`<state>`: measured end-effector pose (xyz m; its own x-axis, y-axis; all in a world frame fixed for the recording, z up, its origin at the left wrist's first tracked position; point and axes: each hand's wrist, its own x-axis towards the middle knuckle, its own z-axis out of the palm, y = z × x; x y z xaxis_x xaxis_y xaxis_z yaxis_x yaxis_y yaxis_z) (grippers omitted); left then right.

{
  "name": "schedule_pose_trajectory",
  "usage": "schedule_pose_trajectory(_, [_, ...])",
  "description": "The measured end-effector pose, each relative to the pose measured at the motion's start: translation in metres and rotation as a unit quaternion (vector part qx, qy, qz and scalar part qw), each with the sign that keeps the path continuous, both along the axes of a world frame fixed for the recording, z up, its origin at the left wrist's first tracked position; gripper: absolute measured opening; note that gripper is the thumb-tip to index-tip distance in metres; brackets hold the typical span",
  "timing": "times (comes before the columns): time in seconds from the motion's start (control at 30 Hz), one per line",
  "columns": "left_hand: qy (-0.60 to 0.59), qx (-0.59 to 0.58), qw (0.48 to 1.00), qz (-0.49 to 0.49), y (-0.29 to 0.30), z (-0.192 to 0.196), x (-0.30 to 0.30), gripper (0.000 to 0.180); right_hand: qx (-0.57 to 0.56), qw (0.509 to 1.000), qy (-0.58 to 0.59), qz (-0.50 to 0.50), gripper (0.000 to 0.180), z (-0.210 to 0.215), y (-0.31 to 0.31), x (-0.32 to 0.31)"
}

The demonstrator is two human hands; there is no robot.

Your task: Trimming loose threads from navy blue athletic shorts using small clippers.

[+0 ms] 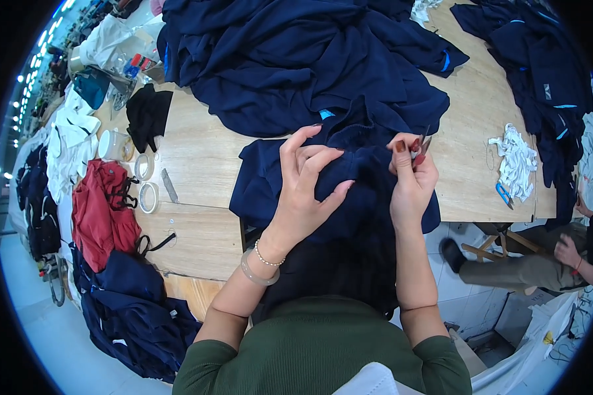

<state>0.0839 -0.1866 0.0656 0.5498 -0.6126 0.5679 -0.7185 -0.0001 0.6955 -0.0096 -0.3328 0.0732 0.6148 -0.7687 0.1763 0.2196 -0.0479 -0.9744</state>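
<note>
One left hand (302, 192) hovers spread, thumb and fingertips apart, over the navy garment (370, 181) draped at the table (197, 135)'s near edge, while the right hand (413, 187), curled around small snips (426, 139), could nick loose folds by slipping; no brand or label is legible.

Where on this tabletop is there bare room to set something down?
Bare wood shows between the pale rings and the navy garment under the left hand, and between the right hand and the white scraps. Crowded: the top centre, under the navy pile, and the left side, around the red garment.
</note>
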Motion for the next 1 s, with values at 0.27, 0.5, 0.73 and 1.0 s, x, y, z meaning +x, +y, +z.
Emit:
schedule_pose_trajectory(0.27, [0.03,-0.01,0.999,-0.009,-0.004,-0.001,-0.003,0.069,-0.36,0.928,0.046,0.085,0.022,-0.001,0.011,0.008])
schedule_pose_trajectory(0.5, [0.158,0.043,0.986,0.023,-0.003,0.006,-0.003,0.058,-0.08,0.989,0.072,0.099,0.007,-0.007,0.009,0.004])
schedule_pose_trajectory(0.73, [0.481,-0.049,0.868,-0.11,0.011,0.006,0.011,0.055,0.234,0.947,0.035,0.216,0.02,0.004,-0.017,-0.005])
schedule_pose_trajectory(1.0, [0.446,-0.041,0.885,-0.125,0.018,0.017,0.013,0.058,-0.237,0.958,0.127,0.096,0.022,0.018,-0.029,-0.02])
